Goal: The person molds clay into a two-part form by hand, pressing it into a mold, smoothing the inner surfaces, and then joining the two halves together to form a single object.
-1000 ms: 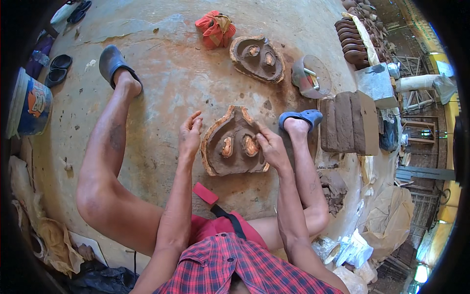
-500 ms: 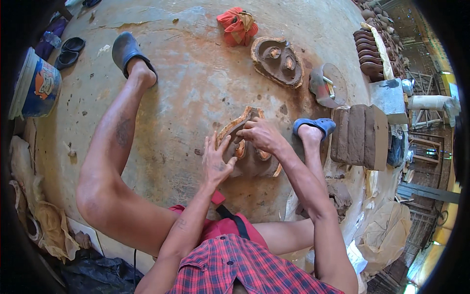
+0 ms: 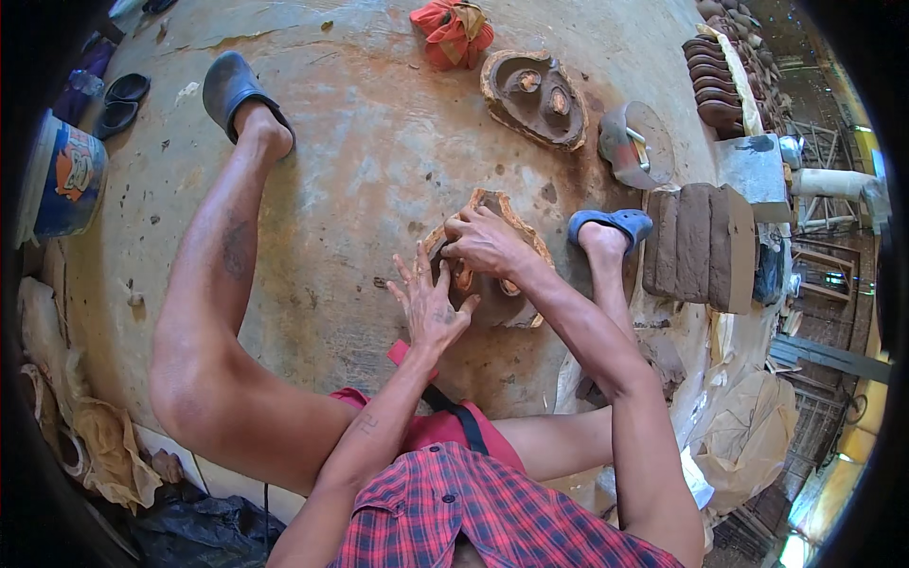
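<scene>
On the floor between my legs lies a mould [image 3: 527,235] with an orange-brown rim, its inside lined with dark wet clay and two raised orange lumps showing partly. My left hand [image 3: 431,308] is open, fingers spread, resting at the mould's left side. Over the upper left part of the mould, my right hand [image 3: 488,244] has its fingers curled and pressed together against the clay; whatever is beneath the fingertips is hidden. Farther off lies a similar clay-lined mould [image 3: 509,111], with two orange lumps in it.
A red cloth bundle [image 3: 451,36] sits beyond the far mould. To the right are a round metal container [image 3: 620,151], a stack of brown clay slabs [image 3: 689,246] and a grey block [image 3: 751,175]. A blue bucket [image 3: 71,180] and dark sandals [image 3: 121,102] are at far left.
My right hand has shifted left across the mould, closer to my left hand, uncovering more of the right rim. My left hand has moved slightly right, and the view has shifted a little.
</scene>
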Available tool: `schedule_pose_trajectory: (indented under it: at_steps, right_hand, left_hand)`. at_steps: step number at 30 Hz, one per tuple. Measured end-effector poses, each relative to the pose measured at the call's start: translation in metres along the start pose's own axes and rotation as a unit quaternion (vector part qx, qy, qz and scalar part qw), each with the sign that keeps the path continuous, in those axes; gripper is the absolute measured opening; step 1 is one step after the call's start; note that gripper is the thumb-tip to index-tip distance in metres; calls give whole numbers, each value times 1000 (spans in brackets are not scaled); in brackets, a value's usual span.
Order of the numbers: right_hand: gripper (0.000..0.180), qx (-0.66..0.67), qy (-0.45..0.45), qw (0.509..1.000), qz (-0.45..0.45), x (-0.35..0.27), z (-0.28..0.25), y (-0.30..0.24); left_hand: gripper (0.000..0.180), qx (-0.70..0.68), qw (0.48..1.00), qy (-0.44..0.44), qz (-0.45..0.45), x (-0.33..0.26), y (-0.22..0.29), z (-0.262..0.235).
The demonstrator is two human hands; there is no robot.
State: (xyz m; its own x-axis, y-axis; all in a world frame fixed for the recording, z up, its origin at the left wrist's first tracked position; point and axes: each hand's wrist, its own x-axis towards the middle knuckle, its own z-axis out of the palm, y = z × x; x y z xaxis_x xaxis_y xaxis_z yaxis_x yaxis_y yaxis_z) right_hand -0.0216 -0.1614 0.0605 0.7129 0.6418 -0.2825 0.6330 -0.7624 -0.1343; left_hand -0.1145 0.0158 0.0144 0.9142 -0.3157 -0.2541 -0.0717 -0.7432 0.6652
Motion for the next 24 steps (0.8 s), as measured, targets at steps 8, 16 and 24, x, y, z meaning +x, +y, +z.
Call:
schedule_pose_trajectory:
  at_steps: [8, 16, 24]
  right_hand:
    - [30, 56, 107, 993, 15, -12, 17, 11]
    - [28, 65, 115, 990, 54, -23, 25, 15]
    - [18, 45, 130, 985, 101, -30, 38, 19]
  left_hand:
    - [90, 22, 999, 34, 13, 5, -3, 6]
    - [90, 11, 999, -34, 0, 21, 4, -5]
    - [84, 14, 1000, -3, 16, 26, 2, 3]
